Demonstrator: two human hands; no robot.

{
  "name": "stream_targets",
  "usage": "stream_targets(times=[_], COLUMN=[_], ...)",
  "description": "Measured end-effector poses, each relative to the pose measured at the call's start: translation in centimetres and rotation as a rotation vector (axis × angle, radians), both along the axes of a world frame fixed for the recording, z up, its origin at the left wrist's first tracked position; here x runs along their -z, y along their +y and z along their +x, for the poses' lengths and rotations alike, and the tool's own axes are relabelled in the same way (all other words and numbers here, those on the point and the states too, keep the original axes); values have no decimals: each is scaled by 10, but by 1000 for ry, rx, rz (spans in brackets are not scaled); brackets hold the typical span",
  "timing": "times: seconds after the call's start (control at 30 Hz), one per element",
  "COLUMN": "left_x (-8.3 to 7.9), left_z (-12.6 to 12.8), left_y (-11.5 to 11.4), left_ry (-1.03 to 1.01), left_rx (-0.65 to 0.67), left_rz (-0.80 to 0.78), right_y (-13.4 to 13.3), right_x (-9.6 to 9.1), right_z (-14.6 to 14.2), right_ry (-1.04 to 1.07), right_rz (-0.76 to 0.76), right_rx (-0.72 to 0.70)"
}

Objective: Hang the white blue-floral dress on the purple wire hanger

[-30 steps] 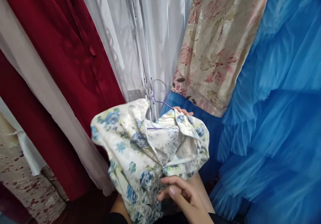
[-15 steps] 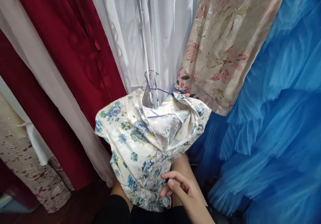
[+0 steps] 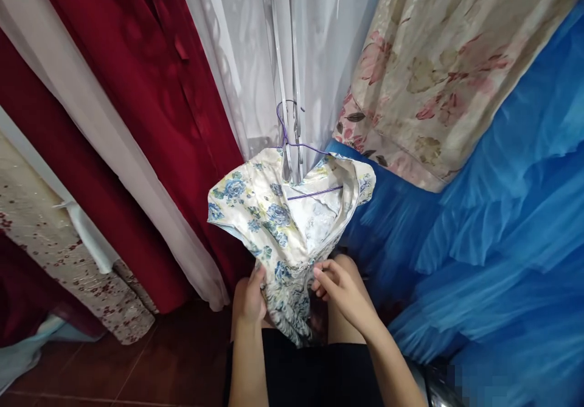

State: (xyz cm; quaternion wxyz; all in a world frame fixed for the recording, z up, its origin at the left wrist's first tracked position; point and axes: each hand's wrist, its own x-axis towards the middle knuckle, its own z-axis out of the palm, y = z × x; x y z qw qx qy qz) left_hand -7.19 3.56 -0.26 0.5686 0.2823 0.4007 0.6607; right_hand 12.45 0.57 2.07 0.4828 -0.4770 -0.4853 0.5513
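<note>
A cream blouse (image 3: 255, 200) with blue flowers hangs from a thin purple hanger (image 3: 285, 128), its V-neck facing me. The hanger sits against white strips in front of a white curtain-like cloth. Low on the blouse's left side, my left hand (image 3: 255, 294) is closed on the fabric, thumb in front and the other fingers hidden behind. My right hand (image 3: 340, 285) is at the right edge of the gathered waist, thumb and forefinger pinched together at the cloth. The blouse's lower part narrows into folds between my hands.
White cloth (image 3: 246, 48) hangs behind the blouse. Dark red cloth (image 3: 182, 151) hangs to the left, a beige floral garment (image 3: 424, 90) to the upper right, and ruffled blue tulle (image 3: 497, 261) on the right. Below lies a reddish-brown tiled floor (image 3: 173, 358).
My left hand has come into view low on the blouse's left side. My right hand has moved up to the waist and closed. Fingertips no longer show at the blouse's right shoulder.
</note>
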Motion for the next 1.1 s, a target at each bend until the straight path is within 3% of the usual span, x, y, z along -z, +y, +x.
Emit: stream_targets(times=[0.13, 0.3, 0.6, 0.77, 0.87, 0.97, 1.03, 1.1], left_x=[-10, -13, -15, -6, 2, 7, 7, 5], left_z=[11, 19, 43, 42, 33, 20, 13, 13], left_y=[-10, -12, -11, -4, 1, 3, 2, -1], left_ry=[68, 118, 139, 149, 199, 377, 551, 668], left_rx=[71, 84, 44, 50, -120, -502, -688, -651], left_rz=[12, 47, 23, 85, 121, 209, 279, 345], right_y=[22, 15, 4, 5, 7, 9, 8, 8], right_x=[-4, 6, -1, 4, 3, -2, -6, -7], right_z=[-19, -33, -16, -10, -8, -8, -10, -16], right_ry=[-35, 67, 85, 64, 5, -46, -52, -32], right_rz=[106, 75, 70, 82, 103, 123, 121, 106], right_rx=[-16, 51, 33, 10, 58, 104, 107, 104])
